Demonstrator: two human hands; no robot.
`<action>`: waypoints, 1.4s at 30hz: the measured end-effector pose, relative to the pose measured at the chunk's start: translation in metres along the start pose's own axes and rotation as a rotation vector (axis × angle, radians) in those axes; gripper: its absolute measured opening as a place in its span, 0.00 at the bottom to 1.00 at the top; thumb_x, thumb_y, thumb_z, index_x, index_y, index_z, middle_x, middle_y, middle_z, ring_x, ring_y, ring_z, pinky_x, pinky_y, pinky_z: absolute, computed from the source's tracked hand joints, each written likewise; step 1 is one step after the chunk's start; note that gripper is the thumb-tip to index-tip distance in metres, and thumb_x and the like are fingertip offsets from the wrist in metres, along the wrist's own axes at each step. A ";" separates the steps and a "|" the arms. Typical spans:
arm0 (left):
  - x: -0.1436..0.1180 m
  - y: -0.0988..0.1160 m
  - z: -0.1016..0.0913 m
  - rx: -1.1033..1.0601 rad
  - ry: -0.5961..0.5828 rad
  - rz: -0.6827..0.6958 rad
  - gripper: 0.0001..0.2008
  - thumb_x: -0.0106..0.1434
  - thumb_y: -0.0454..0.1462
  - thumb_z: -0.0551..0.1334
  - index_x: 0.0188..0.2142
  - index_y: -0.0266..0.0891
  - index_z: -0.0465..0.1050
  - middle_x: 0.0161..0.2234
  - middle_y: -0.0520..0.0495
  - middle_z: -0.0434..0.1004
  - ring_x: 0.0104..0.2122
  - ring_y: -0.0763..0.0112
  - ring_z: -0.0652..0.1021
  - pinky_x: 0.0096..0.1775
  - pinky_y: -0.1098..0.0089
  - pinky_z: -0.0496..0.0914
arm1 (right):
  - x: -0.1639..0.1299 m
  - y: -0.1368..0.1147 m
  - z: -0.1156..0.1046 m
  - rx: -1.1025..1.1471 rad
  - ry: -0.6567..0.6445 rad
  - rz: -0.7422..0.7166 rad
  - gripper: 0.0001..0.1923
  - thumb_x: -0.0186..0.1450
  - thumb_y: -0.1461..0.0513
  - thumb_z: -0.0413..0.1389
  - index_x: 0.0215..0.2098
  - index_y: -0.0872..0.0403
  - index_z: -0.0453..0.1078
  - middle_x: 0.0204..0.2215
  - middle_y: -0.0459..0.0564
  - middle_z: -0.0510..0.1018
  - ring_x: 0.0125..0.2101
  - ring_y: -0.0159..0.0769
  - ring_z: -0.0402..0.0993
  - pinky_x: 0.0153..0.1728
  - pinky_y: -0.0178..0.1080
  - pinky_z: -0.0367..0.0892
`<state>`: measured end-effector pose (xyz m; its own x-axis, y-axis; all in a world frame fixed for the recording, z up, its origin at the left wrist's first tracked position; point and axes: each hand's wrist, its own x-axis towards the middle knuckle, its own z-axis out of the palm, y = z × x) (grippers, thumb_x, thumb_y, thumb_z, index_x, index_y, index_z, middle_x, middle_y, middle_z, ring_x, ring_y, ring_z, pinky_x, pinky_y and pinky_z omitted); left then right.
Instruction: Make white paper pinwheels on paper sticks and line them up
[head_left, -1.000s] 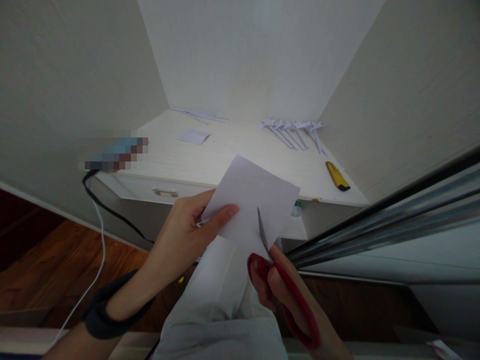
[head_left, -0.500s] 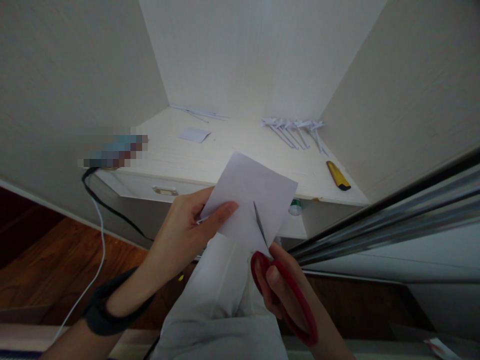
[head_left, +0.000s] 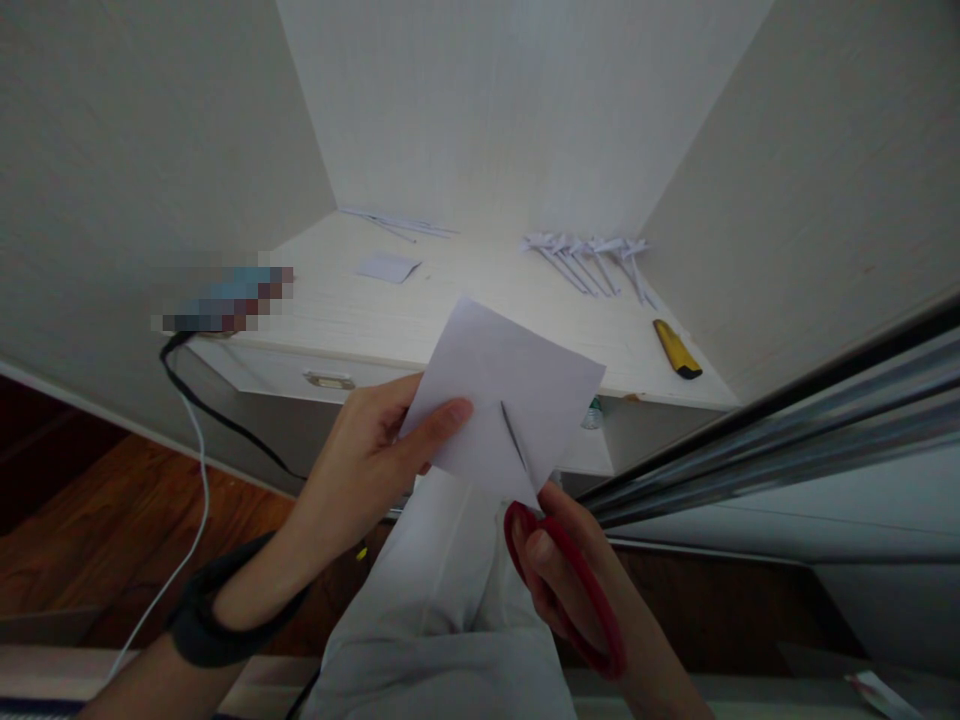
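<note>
White paper sheet (head_left: 517, 390) sits in mid-air just in front of the bench (head_left: 450, 320), above the person's lap. The left hand (head_left: 375, 460) has its grip closed on the sheet's left edge, thumb lying flat on the near face. The right hand (head_left: 577, 570) has its grip closed through the red handles of the scissors (head_left: 555, 560), whose blade reaches up into the sheet from its lower edge. On the bench, well apart from the hands, lie a yellow utility knife (head_left: 676, 349), a row of folded paper pieces (head_left: 589, 257) and a small paper scrap (head_left: 388, 266).
</note>
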<state>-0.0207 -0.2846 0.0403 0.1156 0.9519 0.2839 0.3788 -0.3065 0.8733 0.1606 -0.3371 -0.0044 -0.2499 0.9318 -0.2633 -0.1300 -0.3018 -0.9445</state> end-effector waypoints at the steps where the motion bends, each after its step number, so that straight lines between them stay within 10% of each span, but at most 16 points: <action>1: 0.000 0.000 0.000 -0.001 -0.001 0.000 0.16 0.63 0.41 0.58 0.20 0.40 0.63 0.16 0.57 0.59 0.16 0.76 0.62 0.17 0.75 0.55 | 0.000 0.001 0.000 0.007 0.006 -0.001 0.29 0.46 0.38 0.61 0.23 0.51 0.59 0.20 0.41 0.60 0.18 0.25 0.52 0.16 0.29 0.49; 22: 0.003 0.000 -0.002 -0.058 0.146 -0.095 0.18 0.62 0.45 0.58 0.19 0.39 0.62 0.17 0.56 0.60 0.16 0.77 0.63 0.16 0.77 0.58 | -0.008 0.013 -0.007 0.032 -0.131 0.136 0.30 0.49 0.37 0.59 0.28 0.51 0.56 0.17 0.34 0.58 0.11 0.17 0.47 0.11 0.25 0.45; 29: 0.008 -0.008 -0.014 -0.026 0.112 -0.183 0.18 0.59 0.48 0.59 0.21 0.38 0.67 0.19 0.54 0.65 0.19 0.74 0.66 0.19 0.76 0.61 | -0.014 0.024 -0.037 0.046 -0.262 -0.056 0.27 0.54 0.39 0.57 0.32 0.51 0.59 0.18 0.37 0.62 0.12 0.18 0.46 0.11 0.25 0.44; 37: 0.020 -0.020 -0.026 -0.012 -0.287 -0.206 0.19 0.62 0.50 0.57 0.24 0.37 0.69 0.21 0.53 0.68 0.21 0.73 0.68 0.22 0.76 0.61 | 0.013 -0.004 -0.056 -0.019 0.076 -0.340 0.22 0.54 0.45 0.62 0.39 0.50 0.67 0.29 0.47 0.77 0.20 0.27 0.67 0.17 0.28 0.62; 42: 0.033 -0.025 -0.025 0.114 -0.435 -0.139 0.18 0.63 0.46 0.56 0.24 0.37 0.68 0.22 0.53 0.67 0.23 0.74 0.68 0.24 0.75 0.59 | 0.036 -0.021 -0.034 -0.081 0.337 -0.187 0.20 0.48 0.55 0.69 0.33 0.51 0.67 0.27 0.44 0.77 0.20 0.25 0.66 0.19 0.27 0.63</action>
<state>-0.0494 -0.2460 0.0372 0.4216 0.9056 -0.0459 0.5136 -0.1967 0.8352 0.1871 -0.2905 -0.0011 0.1021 0.9873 -0.1219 -0.0636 -0.1158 -0.9912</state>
